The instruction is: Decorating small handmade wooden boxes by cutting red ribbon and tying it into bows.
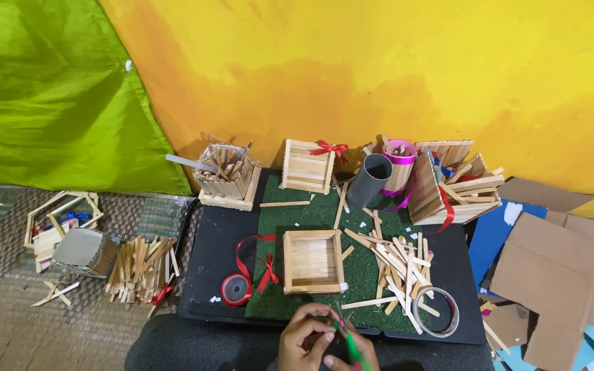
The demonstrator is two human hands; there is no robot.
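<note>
Left hand: we see our left hand low at the frame's bottom edge, fingers curled and pinched on something small that we cannot make out; it sits just in front of the black board, close to the body.
Right hand: our right hand is closed round a thin green tool, held like a pen with its tip towards the left fingers; both hands meet so that the small work stays steady between them.
Wooden tray: a shallow square tray of flat sticks lies open side up on the green turf mat, just beyond the hands; we judge it is kept there within easy reach.
Loose sticks: a heap of flat wooden sticks lies to the right of the tray, fanned out on the mat, so that single ones are easy to pick.
Ribbon: a red ribbon spool lies at the mat's left edge, its ribbon looped out with a red bow beside the tray.
Tape: a clear tape ring lies flat at the right, on the black board.
Back row: a stick crate with a red bow, a stick holder with tools and a grey tube stand well apart from the hands, against the yellow cloth.
</note>
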